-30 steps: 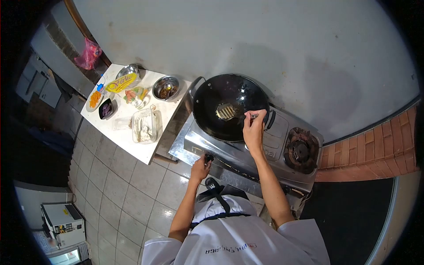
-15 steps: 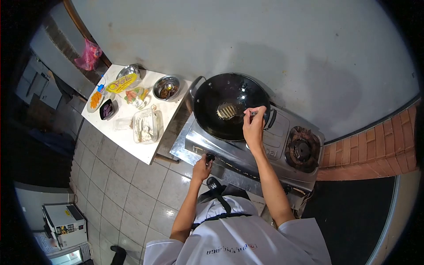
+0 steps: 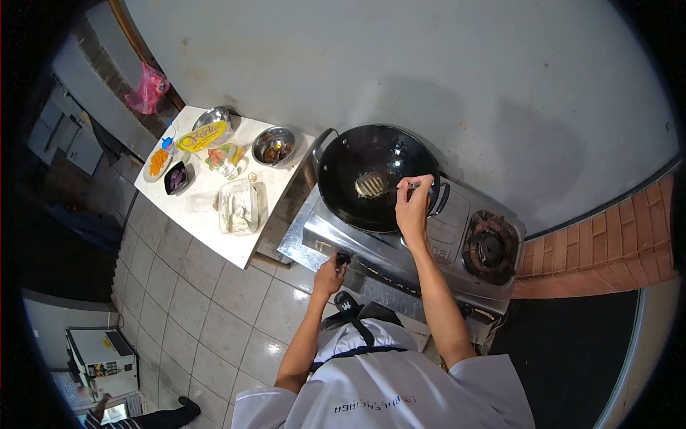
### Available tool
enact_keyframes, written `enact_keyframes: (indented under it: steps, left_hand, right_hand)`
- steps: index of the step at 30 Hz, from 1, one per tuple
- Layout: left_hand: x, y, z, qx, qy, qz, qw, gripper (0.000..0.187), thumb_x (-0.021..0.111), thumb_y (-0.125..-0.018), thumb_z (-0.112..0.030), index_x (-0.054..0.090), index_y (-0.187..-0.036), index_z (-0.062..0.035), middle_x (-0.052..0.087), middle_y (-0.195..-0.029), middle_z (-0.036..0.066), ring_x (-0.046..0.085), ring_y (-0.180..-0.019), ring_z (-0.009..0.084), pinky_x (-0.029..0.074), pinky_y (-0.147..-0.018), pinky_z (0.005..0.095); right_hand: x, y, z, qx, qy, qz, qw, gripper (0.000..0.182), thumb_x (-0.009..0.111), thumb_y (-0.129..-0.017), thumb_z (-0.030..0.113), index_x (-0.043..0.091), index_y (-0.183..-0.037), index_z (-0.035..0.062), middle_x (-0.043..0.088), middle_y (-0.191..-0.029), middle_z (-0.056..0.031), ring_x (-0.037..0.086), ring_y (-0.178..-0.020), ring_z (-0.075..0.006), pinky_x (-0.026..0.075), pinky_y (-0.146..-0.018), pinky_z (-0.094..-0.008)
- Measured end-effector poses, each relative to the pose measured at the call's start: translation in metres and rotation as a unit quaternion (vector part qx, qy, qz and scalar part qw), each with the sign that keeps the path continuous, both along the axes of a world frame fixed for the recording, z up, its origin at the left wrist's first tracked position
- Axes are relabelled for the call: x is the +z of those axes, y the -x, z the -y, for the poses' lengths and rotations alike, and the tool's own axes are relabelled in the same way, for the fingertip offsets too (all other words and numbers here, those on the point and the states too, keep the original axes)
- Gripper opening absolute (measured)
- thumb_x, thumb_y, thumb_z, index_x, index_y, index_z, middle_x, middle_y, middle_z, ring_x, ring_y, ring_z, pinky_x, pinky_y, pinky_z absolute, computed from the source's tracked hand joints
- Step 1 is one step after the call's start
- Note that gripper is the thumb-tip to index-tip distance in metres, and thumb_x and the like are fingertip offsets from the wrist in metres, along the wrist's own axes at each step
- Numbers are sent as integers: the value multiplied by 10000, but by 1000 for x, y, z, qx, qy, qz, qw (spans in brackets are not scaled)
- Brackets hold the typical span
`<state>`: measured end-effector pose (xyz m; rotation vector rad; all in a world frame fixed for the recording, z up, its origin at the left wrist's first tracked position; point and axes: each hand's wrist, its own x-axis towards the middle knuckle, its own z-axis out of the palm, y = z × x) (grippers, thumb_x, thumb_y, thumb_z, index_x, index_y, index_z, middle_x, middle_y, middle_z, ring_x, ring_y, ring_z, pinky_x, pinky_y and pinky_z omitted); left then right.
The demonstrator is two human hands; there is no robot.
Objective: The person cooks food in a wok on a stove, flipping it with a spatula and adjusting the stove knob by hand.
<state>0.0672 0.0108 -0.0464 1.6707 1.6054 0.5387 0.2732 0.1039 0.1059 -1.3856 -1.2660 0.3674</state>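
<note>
A black wok (image 3: 346, 154) rests on the left burner of the silver gas stove (image 3: 325, 232). My right hand (image 3: 413, 207) is closed on the handle of a slotted spatula (image 3: 371, 186), whose head lies low inside the wok. At the stove's front left, the fingers of my left hand (image 3: 330, 275) are closed around a black knob (image 3: 344, 258). Dark, shiny oil or residue coats the wok's inside.
Left of the stove, a white table (image 3: 207, 232) bears metal bowls (image 3: 273, 146), a clear container (image 3: 239, 207), a plate of orange pieces (image 3: 156, 165) and a yellow packet (image 3: 204, 136). The right burner (image 3: 491, 246) is bare. Another person's leg (image 3: 168, 417) shows lower left.
The view has shifted slightly, so the wok and table appear a little lower and further right. The other person shows more at the lower left. Both my hands keep their holds.
</note>
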Motion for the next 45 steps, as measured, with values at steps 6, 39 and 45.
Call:
enact_keyframes:
  steps: [6, 39, 45]
  left_hand:
    - [-12, 2, -1, -13, -18, 17, 1000, 312, 569, -848, -276, 478, -1047, -53, 631, -823, 214, 602, -807, 421, 479, -681, 488]
    - [0, 3, -2, -8, 21, 2, 1000, 357, 572, -845, -278, 460, -1105, -59, 633, -799, 199, 608, -794, 410, 478, -682, 493]
    - [0, 3, 0, -18, -26, -14, 999, 339, 577, -842, -277, 481, -1063, -39, 638, -791, 195, 613, -794, 398, 480, -687, 485]
  right_hand:
    - [-4, -3, 0, -4, -17, -1, 1000, 153, 487, -897, -2, 340, -937, 19, 557, -799, -116, 535, -694, -144, 434, -618, -284]
    - [-3, 5, -3, -3, -3, -7, 1000, 134, 472, -918, 42, 341, -930, 16, 557, -780, -122, 548, -667, -169, 436, -620, -294]
    - [9, 7, 0, -19, 35, -32, 999, 128, 471, -912, 31, 345, -932, 29, 557, -768, -105, 533, -667, -151, 424, -610, -282]
